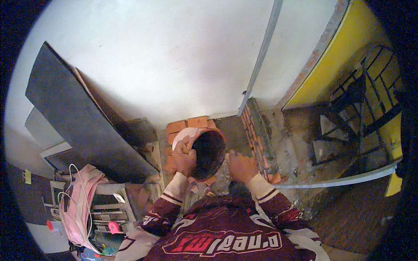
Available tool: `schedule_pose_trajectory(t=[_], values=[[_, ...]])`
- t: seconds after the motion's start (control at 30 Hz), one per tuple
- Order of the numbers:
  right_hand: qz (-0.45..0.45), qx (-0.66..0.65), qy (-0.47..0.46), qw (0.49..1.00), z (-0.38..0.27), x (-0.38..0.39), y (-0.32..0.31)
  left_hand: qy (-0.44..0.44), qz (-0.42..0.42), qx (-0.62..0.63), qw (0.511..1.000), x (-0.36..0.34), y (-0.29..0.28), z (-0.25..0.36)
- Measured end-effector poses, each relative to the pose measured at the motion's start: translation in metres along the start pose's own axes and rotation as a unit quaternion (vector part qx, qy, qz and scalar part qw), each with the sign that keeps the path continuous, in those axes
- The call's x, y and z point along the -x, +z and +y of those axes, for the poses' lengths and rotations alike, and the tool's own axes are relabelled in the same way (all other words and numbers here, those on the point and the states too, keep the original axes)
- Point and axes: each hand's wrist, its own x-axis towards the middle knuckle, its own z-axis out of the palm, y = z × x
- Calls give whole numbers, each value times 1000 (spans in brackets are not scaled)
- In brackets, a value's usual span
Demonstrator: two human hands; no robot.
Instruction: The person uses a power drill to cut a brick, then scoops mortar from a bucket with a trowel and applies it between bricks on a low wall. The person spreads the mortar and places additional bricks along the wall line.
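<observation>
A round bucket [177,135] with a pale outer wall and a dark inside is tilted in front of me, its mouth toward me. My left hand [185,156] is closed over the bucket's left rim, the fingers curled round the edge. Just off the bucket's right side, my right hand [242,167] is curled closed; what its fingers hold, if anything, does not show clearly. Orange bricks [176,126] lie behind and beneath the bucket. The bottom of the bucket's inside is too dark to make out.
A row of stacked bricks [257,141] stands to the right, near a long grey pole [261,56]. Large dark boards [74,108] lean on the white wall at left. Black metal frames [363,108] stand at right. Pink material with a white cable [80,200] lies at lower left.
</observation>
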Motion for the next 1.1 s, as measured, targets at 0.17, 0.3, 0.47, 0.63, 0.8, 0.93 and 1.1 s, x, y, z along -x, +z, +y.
schedule_pose_trajectory(t=[0.17,0.3,0.47,0.63,0.8,0.93,1.1], values=[[-124,-219,-144,957,25,-10,67,20,-35,108,993,-10,-8,7],[-201,-466,-83,858,2,9,98,-2,-27,162,986,-23,-22,-11],[-46,-323,-113,938,-4,10,56,-43,39,142,988,-28,-22,-23],[59,-7,-77,995,11,17,-3,6,50,109,993,-15,12,-20],[-24,3,-56,998,38,8,-1,26,14,125,992,-10,35,-11],[-169,-299,-96,934,40,-14,73,111,-37,109,987,-17,22,0],[-21,-483,-199,852,1,-2,147,-27,-58,126,990,-29,6,-1]])
